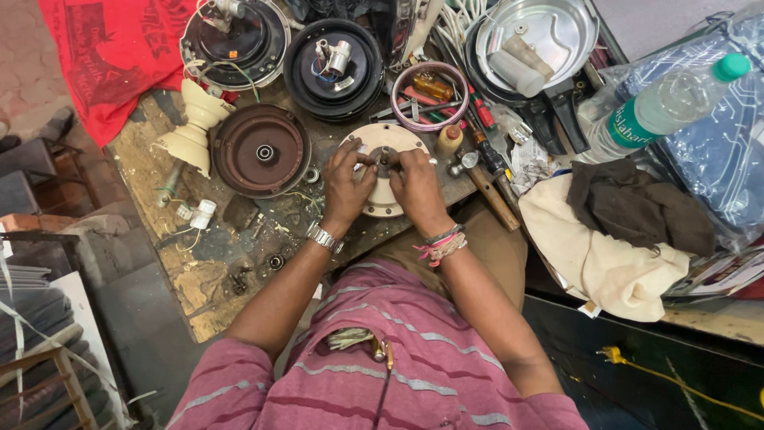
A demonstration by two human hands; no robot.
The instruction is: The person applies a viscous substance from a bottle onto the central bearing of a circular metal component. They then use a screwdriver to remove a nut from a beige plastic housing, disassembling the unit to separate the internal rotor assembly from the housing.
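Hands: my left hand & right hand on cream motor cover.
Fingers: both pinched at its centre hub; can't tell what's gripped.

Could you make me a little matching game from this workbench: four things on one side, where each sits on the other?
Things:
1. cream round housing
2. brown round cover
3. plastic bottle
4. red cloth

Places:
A. far left corner
B. under both hands
C. on the blue bag, right
D. just left of the hands

Pairs: 1-B, 2-D, 3-C, 4-A
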